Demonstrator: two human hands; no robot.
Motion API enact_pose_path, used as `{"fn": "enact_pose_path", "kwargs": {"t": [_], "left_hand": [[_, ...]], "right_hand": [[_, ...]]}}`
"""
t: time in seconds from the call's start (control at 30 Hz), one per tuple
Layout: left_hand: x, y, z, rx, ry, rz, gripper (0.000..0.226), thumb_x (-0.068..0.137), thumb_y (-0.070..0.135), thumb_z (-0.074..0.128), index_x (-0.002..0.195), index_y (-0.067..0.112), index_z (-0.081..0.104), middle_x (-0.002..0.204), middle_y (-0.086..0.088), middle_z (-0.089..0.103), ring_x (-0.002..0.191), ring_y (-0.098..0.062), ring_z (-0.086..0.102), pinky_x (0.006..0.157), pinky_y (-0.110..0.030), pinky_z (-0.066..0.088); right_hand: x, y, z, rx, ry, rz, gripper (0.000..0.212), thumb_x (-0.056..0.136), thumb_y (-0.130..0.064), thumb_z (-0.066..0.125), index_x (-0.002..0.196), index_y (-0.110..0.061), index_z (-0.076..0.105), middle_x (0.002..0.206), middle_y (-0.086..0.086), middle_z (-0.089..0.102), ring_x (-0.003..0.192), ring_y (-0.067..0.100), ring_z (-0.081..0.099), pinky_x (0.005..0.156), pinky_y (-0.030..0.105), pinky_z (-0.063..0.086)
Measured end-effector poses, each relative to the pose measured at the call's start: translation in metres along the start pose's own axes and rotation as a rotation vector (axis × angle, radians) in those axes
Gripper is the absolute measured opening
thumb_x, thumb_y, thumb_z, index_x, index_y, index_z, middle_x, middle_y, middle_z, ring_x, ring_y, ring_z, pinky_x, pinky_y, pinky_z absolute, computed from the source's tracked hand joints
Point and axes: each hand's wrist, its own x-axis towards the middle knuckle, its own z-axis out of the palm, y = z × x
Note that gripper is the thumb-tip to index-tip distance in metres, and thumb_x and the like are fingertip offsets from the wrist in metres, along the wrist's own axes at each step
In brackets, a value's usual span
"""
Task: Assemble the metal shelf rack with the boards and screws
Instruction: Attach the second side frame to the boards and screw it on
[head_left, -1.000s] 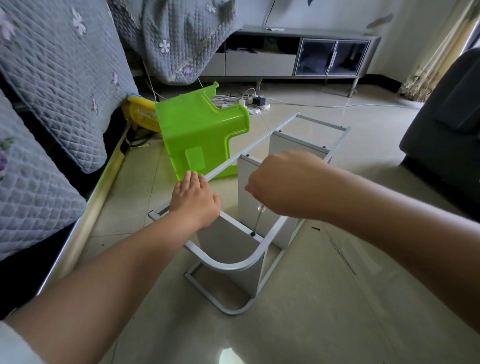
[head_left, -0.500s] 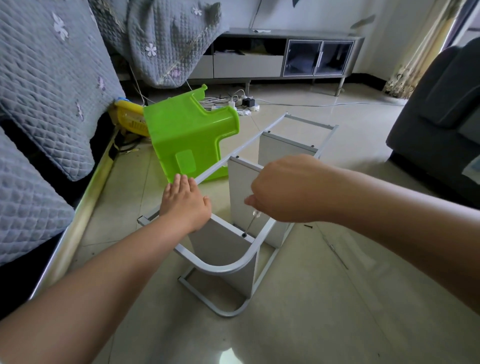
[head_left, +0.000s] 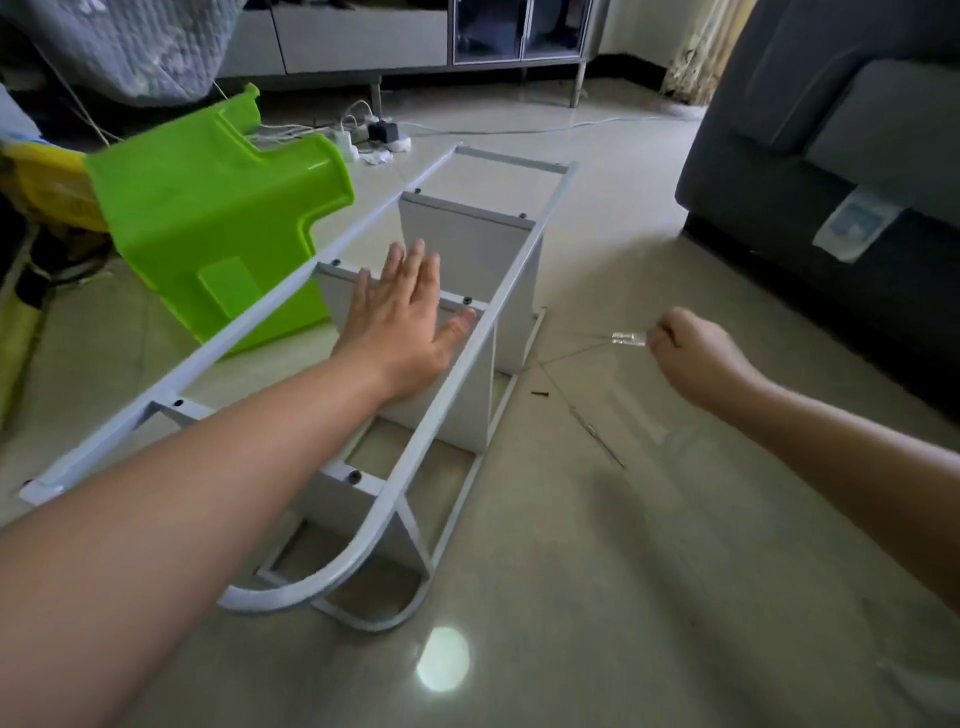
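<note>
Head view: your left hand (head_left: 400, 317) lies flat, fingers straight, on a board (head_left: 415, 358).
Right hand (head_left: 696, 358): pinches the screwdriver (head_left: 628, 339).
Rack (head_left: 467, 332): sideways on the floor (head_left: 597, 545), beside the green stool (head_left: 208, 208).

White rack frame (head_left: 291, 312), pale grey boards (head_left: 467, 228), bright green stool (head_left: 208, 208), dark grey sofa (head_left: 810, 130).
</note>
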Motion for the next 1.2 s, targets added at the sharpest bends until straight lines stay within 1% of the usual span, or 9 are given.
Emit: {"fn": "enact_pose_path", "kwargs": {"t": [0.1,0.23,0.37,0.4,0.47,0.63,0.73,1.0,1.2], "left_hand": [[0.025,0.018,0.004,0.033,-0.028,0.073,0.067,0.096,0.047,0.020,0.148,0.011,-0.005,0.156,-0.002,-0.012,0.143,-0.014,-0.015,0.114,-0.039,-0.013],[0.046,0.042,0.003,0.067,-0.088,0.138,0.071,0.096,0.043,0.034,0.148,0.011,-0.001,0.157,-0.001,-0.007,0.144,-0.013,-0.009,0.115,-0.037,-0.006],[0.075,0.058,0.005,0.086,-0.136,0.190,0.065,0.098,0.030,0.035,0.148,0.009,0.000,0.157,-0.003,-0.005,0.144,-0.014,-0.007,0.116,-0.034,-0.001],[0.082,0.060,0.005,0.082,-0.148,0.189,0.064,0.098,0.028,0.035,0.148,0.009,0.000,0.157,-0.004,-0.005,0.144,-0.014,-0.007,0.117,-0.033,0.000],[0.094,0.062,0.008,0.063,-0.172,0.172,0.062,0.098,0.022,0.034,0.148,0.008,0.000,0.157,-0.004,-0.006,0.144,-0.014,-0.007,0.118,-0.032,0.003],[0.112,0.064,0.014,0.032,-0.162,0.151,0.061,0.096,0.008,0.031,0.148,0.009,-0.001,0.157,-0.002,-0.006,0.145,-0.013,-0.001,0.115,-0.026,0.005],[0.123,0.070,0.014,0.019,-0.161,0.123,0.065,0.093,0.002,0.030,0.148,0.012,-0.002,0.157,0.001,-0.008,0.145,-0.017,0.005,0.117,-0.029,0.010],[0.127,0.068,0.019,0.022,-0.178,0.093,0.068,0.091,0.002,0.032,0.149,0.018,-0.001,0.156,0.008,-0.009,0.144,-0.021,0.011,0.116,-0.035,0.018],[0.125,0.072,0.014,-0.034,-0.170,0.027,0.066,0.091,0.004,0.031,0.149,0.020,0.002,0.156,0.010,-0.003,0.143,-0.023,0.015,0.114,-0.038,0.023]], "right_hand": [[0.010,0.041,0.047,0.023,-0.278,0.129,0.019,0.096,-0.014,0.039,0.094,-0.003,0.055,0.083,0.010,0.050,0.064,0.017,0.044,0.057,0.025,0.035],[0.010,0.075,0.113,0.111,-0.563,0.253,0.027,0.094,-0.008,0.041,0.068,-0.013,0.044,0.058,0.004,0.042,0.043,0.010,0.042,0.044,0.022,0.034],[0.015,0.094,0.161,-0.029,-0.687,0.223,0.016,0.092,-0.011,0.041,0.076,-0.014,0.046,0.080,0.006,0.056,0.067,0.020,0.056,0.055,0.024,0.044],[0.019,0.097,0.167,-0.100,-0.692,0.194,0.009,0.092,-0.012,0.041,0.087,-0.012,0.049,0.098,0.011,0.059,0.086,0.026,0.059,0.068,0.026,0.046],[0.030,0.101,0.174,-0.233,-0.621,0.148,0.022,0.092,-0.014,0.038,0.109,-0.006,0.049,0.120,0.016,0.055,0.109,0.028,0.054,0.082,0.029,0.043],[0.083,0.085,0.185,-0.185,-0.350,-0.043,0.024,0.096,-0.014,0.035,0.107,-0.002,0.052,0.118,0.015,0.050,0.105,0.028,0.053,0.081,0.031,0.041],[0.121,0.080,0.196,-0.208,-0.254,-0.152,0.029,0.095,-0.013,0.037,0.119,-0.005,0.052,0.121,0.013,0.050,0.111,0.028,0.047,0.085,0.032,0.039],[0.154,0.082,0.216,-0.283,-0.316,-0.079,0.029,0.095,-0.009,0.035,0.113,0.002,0.056,0.117,0.016,0.053,0.108,0.030,0.052,0.084,0.031,0.042],[0.132,0.071,0.196,-0.363,-0.380,-0.120,0.028,0.091,-0.011,0.041,0.114,-0.007,0.057,0.119,0.010,0.055,0.111,0.026,0.054,0.090,0.029,0.043]]}}
